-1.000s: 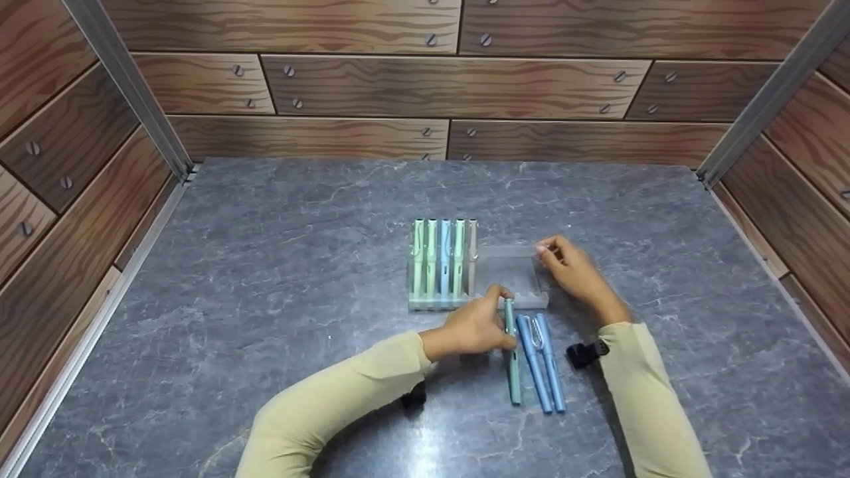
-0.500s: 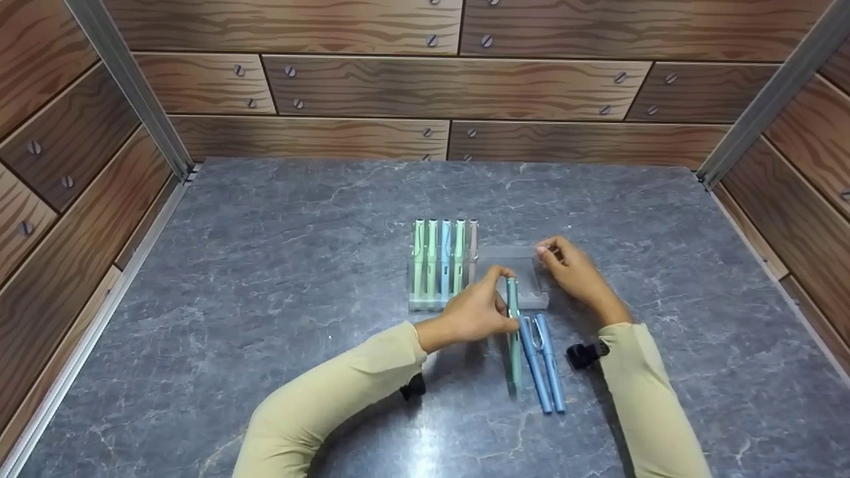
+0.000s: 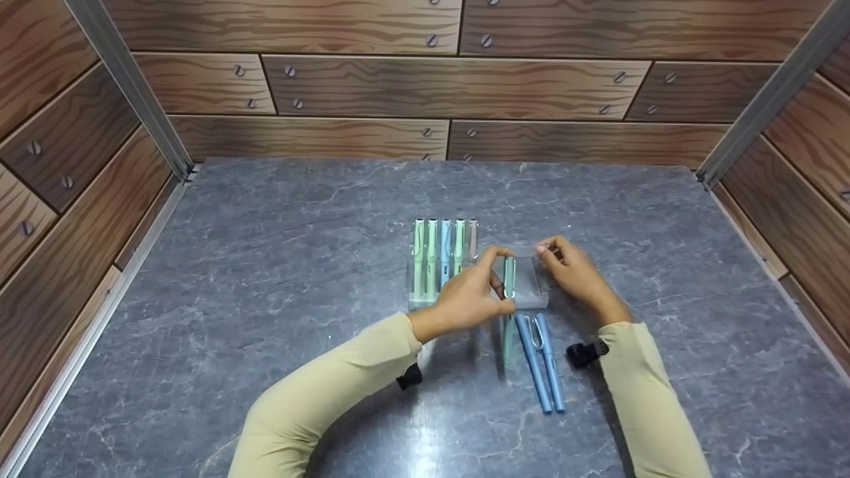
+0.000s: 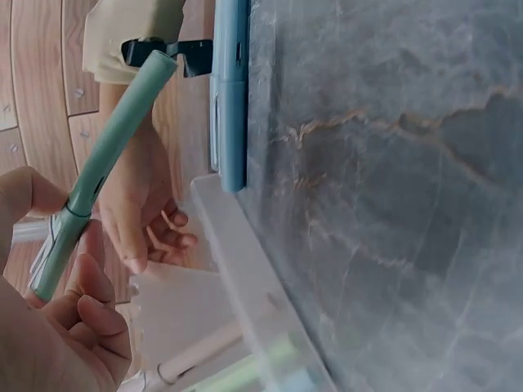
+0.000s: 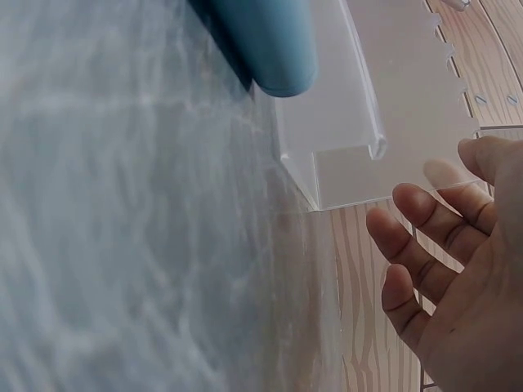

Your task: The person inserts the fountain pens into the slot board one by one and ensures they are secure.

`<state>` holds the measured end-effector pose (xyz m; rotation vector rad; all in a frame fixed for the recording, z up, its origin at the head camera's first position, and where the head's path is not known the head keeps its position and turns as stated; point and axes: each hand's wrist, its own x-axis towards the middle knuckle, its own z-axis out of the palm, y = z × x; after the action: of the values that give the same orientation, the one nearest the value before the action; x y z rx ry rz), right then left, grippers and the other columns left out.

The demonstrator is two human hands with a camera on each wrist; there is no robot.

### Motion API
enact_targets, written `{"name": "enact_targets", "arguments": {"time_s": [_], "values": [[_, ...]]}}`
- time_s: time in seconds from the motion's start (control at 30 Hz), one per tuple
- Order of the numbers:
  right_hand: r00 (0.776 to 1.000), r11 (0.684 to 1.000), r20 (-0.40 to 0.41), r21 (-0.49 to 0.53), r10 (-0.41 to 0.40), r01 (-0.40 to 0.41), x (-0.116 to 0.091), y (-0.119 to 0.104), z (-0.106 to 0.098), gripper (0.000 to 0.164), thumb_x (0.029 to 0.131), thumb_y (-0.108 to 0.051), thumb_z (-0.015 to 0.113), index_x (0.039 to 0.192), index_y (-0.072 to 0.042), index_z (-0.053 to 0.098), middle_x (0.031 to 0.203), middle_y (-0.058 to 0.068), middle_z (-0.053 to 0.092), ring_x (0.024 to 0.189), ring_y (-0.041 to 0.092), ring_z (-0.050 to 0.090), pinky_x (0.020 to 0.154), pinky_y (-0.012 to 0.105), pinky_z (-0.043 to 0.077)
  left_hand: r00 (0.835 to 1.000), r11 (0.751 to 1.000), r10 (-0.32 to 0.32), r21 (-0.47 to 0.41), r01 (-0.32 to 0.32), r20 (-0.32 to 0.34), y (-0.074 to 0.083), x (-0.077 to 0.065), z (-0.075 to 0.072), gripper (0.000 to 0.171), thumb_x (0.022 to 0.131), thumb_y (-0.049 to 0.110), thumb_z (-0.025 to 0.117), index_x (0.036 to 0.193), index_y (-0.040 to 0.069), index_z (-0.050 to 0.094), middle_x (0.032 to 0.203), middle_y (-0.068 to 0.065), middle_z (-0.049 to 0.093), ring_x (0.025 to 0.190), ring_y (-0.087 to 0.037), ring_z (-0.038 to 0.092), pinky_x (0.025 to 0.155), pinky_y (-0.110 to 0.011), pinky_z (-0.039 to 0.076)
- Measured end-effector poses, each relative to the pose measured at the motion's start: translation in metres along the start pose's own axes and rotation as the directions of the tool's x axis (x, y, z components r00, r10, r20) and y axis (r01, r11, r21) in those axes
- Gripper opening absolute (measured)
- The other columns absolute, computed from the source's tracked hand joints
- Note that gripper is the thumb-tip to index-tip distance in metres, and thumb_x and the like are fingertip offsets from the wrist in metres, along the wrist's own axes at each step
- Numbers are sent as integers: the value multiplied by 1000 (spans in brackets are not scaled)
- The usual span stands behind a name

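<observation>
My left hand (image 3: 468, 299) holds a dark green pen (image 3: 509, 277) by its capped end, between thumb and fingers. The left wrist view shows this green pen (image 4: 114, 147) slanting in the air, its clip near the palm. It hangs in front of the right part of a clear pen stand (image 3: 534, 303), overlapping it in the head view. My right hand (image 3: 572, 271) pinches the stand's upper right corner; in the right wrist view the thumb lies before the clear back plate (image 5: 409, 90) and a finger behind it. Several light green, blue and greyish pens (image 3: 445, 255) stand in the left slots.
Two blue pens (image 3: 551, 365) lie side by side on the grey marbled table (image 3: 279, 252), just in front of the stand. Black wrist cameras (image 3: 584, 355) are strapped at both sleeves. Wood-patterned walls (image 3: 425, 86) enclose the table at the back and sides.
My left hand has lifted the dark green pen off the table beside the blue pens and carried it up and away toward the stand. The right hand has stayed at the corner.
</observation>
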<state>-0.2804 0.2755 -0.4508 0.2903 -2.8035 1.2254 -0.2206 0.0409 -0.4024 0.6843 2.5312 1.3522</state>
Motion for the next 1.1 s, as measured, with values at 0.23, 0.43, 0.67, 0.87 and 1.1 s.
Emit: {"name": "enact_targets", "arguments": {"time_s": [0.23,0.43,0.67,0.87,1.1], "values": [[1000,1000,13,-5,11,-11,0,-1,-1,30,103,-25,45,115,1,55,101,19,63,86,15,55,78,30,45,999,1000,25,13,-25,-31,4,5,-12,76,74,12,73,139,31,38,82,6,63,60,-9,55,51,-24,45],[1000,1000,12,-14,13,-13,0,-1,-1,30,103,-26,45,114,0,55,100,18,62,86,16,55,79,31,45,996,998,54,23,-53,-65,8,10,-22,74,77,11,70,139,33,37,84,6,63,60,-11,54,48,-24,40],[1000,1000,3,0,18,-18,-1,-1,0,30,102,-25,46,113,1,56,98,18,62,84,13,54,77,28,45,992,997,53,68,-45,-118,9,16,-28,73,77,13,71,139,34,37,84,8,65,54,-10,49,45,-24,35],[1000,1000,12,-5,23,-23,0,-1,0,30,103,-26,45,113,0,56,98,16,62,83,13,54,77,29,45,988,996,42,89,-29,-147,10,21,-32,74,78,12,70,140,34,36,83,8,65,51,-9,47,45,-24,35],[1000,1000,7,-10,15,-15,0,0,0,29,103,-25,45,113,0,56,98,16,62,84,15,54,77,30,44,981,989,58,141,-32,-186,9,24,-32,73,80,12,71,141,34,36,87,8,67,47,-7,46,42,-21,32]]}}
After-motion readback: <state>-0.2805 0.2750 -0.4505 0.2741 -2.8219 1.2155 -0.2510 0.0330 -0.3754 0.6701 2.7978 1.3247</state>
